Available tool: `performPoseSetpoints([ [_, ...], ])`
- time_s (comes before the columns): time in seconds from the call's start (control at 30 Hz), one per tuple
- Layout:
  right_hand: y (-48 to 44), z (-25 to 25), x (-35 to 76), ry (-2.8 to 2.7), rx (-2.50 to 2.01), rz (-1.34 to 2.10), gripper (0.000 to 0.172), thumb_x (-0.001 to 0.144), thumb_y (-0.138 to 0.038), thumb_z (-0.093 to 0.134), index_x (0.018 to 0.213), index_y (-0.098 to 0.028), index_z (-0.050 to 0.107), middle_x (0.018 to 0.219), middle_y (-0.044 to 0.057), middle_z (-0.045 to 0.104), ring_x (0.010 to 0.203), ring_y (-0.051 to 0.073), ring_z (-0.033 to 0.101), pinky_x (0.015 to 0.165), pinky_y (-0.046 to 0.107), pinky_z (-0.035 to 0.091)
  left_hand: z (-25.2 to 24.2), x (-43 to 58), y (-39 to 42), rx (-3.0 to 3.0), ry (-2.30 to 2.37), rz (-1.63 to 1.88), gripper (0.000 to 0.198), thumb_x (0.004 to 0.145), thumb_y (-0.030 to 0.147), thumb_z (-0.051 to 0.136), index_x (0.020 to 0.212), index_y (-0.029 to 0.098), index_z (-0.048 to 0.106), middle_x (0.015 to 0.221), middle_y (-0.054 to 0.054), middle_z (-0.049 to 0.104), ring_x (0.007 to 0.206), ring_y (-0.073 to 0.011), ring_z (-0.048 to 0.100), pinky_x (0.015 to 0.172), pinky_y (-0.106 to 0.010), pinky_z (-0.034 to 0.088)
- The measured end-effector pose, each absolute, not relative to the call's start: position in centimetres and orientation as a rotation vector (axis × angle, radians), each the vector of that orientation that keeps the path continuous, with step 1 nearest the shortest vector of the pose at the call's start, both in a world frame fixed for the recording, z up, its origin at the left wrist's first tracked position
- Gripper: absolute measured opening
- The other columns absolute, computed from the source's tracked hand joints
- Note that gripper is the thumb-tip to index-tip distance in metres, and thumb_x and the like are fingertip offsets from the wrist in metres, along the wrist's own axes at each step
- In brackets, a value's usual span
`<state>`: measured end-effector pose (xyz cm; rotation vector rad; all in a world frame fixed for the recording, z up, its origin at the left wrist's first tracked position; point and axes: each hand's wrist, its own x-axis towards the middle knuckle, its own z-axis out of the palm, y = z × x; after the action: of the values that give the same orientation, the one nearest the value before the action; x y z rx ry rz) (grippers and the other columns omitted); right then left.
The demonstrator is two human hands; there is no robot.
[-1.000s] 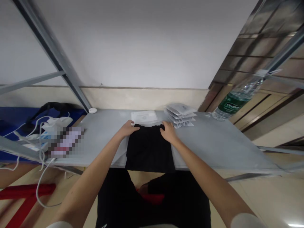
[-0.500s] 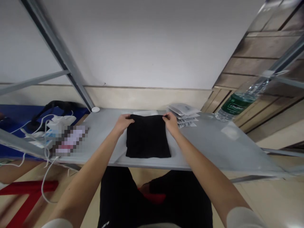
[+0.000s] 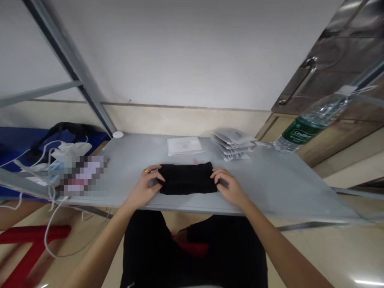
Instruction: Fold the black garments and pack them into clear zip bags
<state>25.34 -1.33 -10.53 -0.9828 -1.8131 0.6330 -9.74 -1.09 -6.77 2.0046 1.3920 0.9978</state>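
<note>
Black cloth (image 3: 187,178) folded again: was tall panel reaching far toward white card (image 3: 184,145), now short wide band near tabletop (image 3: 270,180) front edge. Card fully uncovered. Left hand (image 3: 147,186) and right hand (image 3: 229,187) pulled nearer, each now gripping one cloth end.

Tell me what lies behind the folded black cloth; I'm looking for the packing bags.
Behind the folded black cloth, a flat clear bag and a stack of packets lie on the grey table. Whatever is under the cloth is hidden.

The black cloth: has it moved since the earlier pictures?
Yes. The black cloth now lies folded shorter, nearer the table's front edge, clear of the white sheet behind.
</note>
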Motion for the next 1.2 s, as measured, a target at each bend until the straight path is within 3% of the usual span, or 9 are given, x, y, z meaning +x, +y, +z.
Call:
performPoseSetpoints([
  [0.17, -2.7, -9.4, 24.7, -2.089, -1.087, 0.346, 0.031, 0.078, 0.0, 0.048, 0.058, -0.022, 0.058, 0.1, 0.007, 0.067, 0.11, 0.028, 0.056, 0.096, 0.053, 0.049, -7.2, -9.4, -1.4, 1.985, 1.506, 0.937, 0.017, 0.071, 0.022, 0.054, 0.07, 0.022, 0.071, 0.137, -0.01, 0.06, 0.142, -0.0358, 0.044, 0.117, -0.055, 0.036],
  [0.27, -2.5, -7.6, 23.5, -2.078, -1.116, 0.142, 0.029, 0.076, 0.001, 0.052, 0.059, -0.021, 0.061, 0.108, 0.009, 0.066, 0.113, 0.031, 0.052, 0.097, 0.057, 0.048, -6.1, -8.7, -0.7, 1.771, 1.599, 0.955, 0.025, 0.079, 0.033, 0.05, 0.06, 0.022, 0.063, 0.114, -0.01, 0.071, 0.134, -0.0347, 0.053, 0.112, -0.049, 0.043],
  [0.37, -1.8, -5.9, 21.1, -2.035, -1.116, 0.101, 0.027, 0.081, -0.004, 0.053, 0.087, -0.021, 0.073, 0.118, 0.013, 0.065, 0.123, 0.033, 0.05, 0.105, 0.058, 0.047, -5.1, -7.6, 0.1, 1.563, 1.822, 0.892, 0.034, 0.085, 0.051, 0.054, 0.074, 0.021, 0.063, 0.093, -0.01, 0.072, 0.109, -0.0334, 0.066, 0.097, -0.045, 0.051],
  [0.57, 0.5, -6.4, 15.8, -2.281, -1.211, 0.37, 0.04, 0.096, -0.026, 0.055, 0.134, -0.022, 0.064, 0.145, 0.014, 0.055, 0.144, 0.034, 0.042, 0.12, 0.058, 0.038, -5.4, -5.7, 1.3, 1.448, 1.95, 0.743, 0.077, 0.069, 0.05, 0.082, 0.13, 0.015, 0.05, 0.112, -0.017, 0.071, 0.097, -0.0324, 0.071, 0.085, -0.041, 0.054],
  [0.7, 1.3, -8.1, 15.4, -2.43, -1.338, 0.484, 0.084, 0.082, -0.041, 0.077, 0.154, -0.013, 0.044, 0.16, 0.023, 0.038, 0.156, 0.045, 0.02, 0.124, 0.063, 0.026, -6.3, -5.5, 1.8, 1.437, 1.856, 0.813, 0.068, 0.07, 0.035, 0.081, 0.129, 0.016, 0.054, 0.108, -0.013, 0.07, 0.096, -0.0293, 0.07, 0.085, -0.04, 0.055],
  [0.8, 1.4, -9.0, 15.9, -2.462, -1.395, 0.5, 0.1, 0.081, -0.054, 0.075, 0.159, -0.008, 0.032, 0.166, 0.027, 0.026, 0.158, 0.046, 0.009, 0.125, 0.065, 0.019, -6.6, -5.1, 1.9, 1.426, 1.781, 1.004, 0.054, 0.07, 0.024, 0.075, 0.122, 0.018, 0.058, 0.099, -0.007, 0.068, 0.093, -0.0251, 0.069, 0.086, -0.038, 0.055],
  [1.03, 1.9, -10.3, 15.0, -2.477, -1.358, 0.441, 0.103, 0.083, -0.058, 0.067, 0.159, -0.003, 0.027, 0.169, 0.027, 0.019, 0.159, 0.044, 0.004, 0.128, 0.063, 0.006, -5.6, -3.6, 1.5, 1.598, 1.521, 1.072, 0.081, 0.07, 0.02, 0.073, 0.146, 0.028, 0.045, 0.125, -0.007, 0.065, 0.089, -0.02, 0.068, 0.088, -0.039, 0.055],
  [1.13, 2.8, -9.5, 14.9, -2.37, -1.299, 0.484, 0.096, 0.083, -0.051, 0.069, 0.157, -0.004, 0.032, 0.167, 0.026, 0.026, 0.158, 0.042, 0.014, 0.128, 0.061, 0.015, -4.9, -3.5, 1.7, 1.708, 1.628, 1.064, 0.083, 0.071, 0.013, 0.067, 0.149, 0.027, 0.043, 0.13, -0.009, 0.064, 0.098, -0.0235, 0.068, 0.095, -0.043, 0.053],
  [1.2, 3.4, -8.5, 15.8, -2.198, -1.235, 0.474, 0.073, 0.089, -0.041, 0.062, 0.151, -0.007, 0.044, 0.162, 0.024, 0.037, 0.155, 0.036, 0.028, 0.126, 0.056, 0.027, -4.4, -3.8, 2.0, 1.716, 1.699, 1.076, 0.079, 0.072, 0.012, 0.066, 0.148, 0.026, 0.046, 0.133, -0.01, 0.064, 0.102, -0.026, 0.068, 0.097, -0.044, 0.053],
])
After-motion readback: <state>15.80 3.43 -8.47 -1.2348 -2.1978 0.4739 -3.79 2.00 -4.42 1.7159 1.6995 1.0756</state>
